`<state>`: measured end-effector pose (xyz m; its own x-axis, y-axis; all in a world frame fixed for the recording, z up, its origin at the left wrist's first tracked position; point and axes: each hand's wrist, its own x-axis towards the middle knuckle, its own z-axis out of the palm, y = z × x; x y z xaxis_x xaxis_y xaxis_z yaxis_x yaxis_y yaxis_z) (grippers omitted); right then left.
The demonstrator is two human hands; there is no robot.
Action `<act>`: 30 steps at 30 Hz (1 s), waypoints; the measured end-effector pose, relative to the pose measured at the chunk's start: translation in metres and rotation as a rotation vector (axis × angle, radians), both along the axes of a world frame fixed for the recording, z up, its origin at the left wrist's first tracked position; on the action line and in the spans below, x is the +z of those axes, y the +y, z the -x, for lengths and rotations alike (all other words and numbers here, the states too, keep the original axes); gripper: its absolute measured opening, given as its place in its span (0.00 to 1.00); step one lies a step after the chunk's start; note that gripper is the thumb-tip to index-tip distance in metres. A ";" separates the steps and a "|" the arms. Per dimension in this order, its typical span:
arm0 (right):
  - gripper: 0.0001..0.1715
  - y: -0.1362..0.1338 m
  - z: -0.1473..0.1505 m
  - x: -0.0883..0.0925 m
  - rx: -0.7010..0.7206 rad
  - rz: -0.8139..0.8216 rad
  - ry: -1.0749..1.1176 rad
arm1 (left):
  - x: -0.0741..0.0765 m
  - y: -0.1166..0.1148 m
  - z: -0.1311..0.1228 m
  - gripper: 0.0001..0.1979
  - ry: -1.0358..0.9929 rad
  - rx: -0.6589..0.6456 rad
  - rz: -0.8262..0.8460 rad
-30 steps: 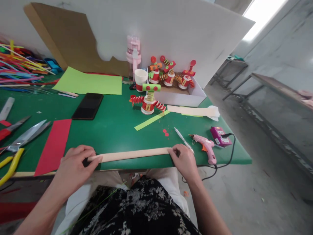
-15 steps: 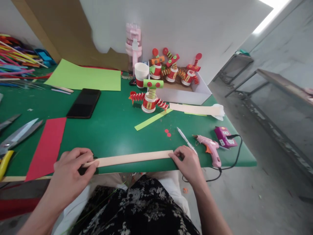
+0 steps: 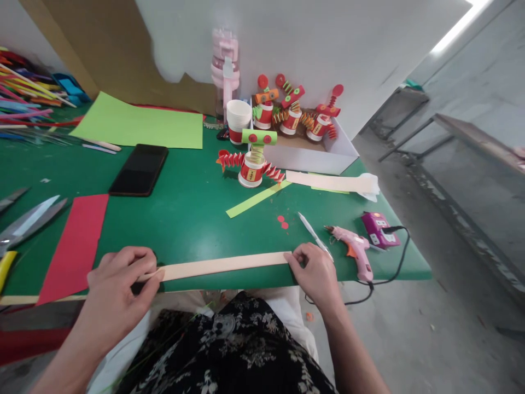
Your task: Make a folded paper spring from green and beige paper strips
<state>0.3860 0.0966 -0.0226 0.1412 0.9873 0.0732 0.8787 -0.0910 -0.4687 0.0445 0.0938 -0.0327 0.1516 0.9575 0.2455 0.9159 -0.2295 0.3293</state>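
Observation:
A long pale peach paper strip (image 3: 225,266) stretches between my hands along the front edge of the green table. My left hand (image 3: 123,273) is closed on its left end, thumb and fingers pinching it. At the other end, my right hand (image 3: 314,271) pinches the strip's tip between thumb and forefinger. Just beyond my right hand lies a white pen (image 3: 314,234). A pink glue gun (image 3: 353,249) rests to the right of it. Left of my left hand is a red paper sheet (image 3: 76,246).
A paper-cup figure (image 3: 251,171) stands mid-table before a white box (image 3: 311,158) holding several similar ones. Scissors (image 3: 28,227) and a phone (image 3: 139,171) lie left. A light green strip (image 3: 256,200) and a corded purple power adapter (image 3: 378,230) are farther right.
The view has shifted slightly. Both hands keep their hold on the strip, with no clear movement of it.

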 end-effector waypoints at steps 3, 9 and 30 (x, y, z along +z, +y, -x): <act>0.16 -0.001 0.001 0.002 0.003 0.014 0.014 | 0.001 0.002 -0.002 0.18 -0.022 0.007 -0.032; 0.14 -0.003 0.002 0.002 0.014 -0.002 0.005 | -0.001 0.005 -0.002 0.19 -0.035 0.011 -0.050; 0.12 -0.005 0.002 -0.001 0.028 -0.039 -0.058 | -0.012 0.006 0.001 0.19 -0.009 0.096 0.044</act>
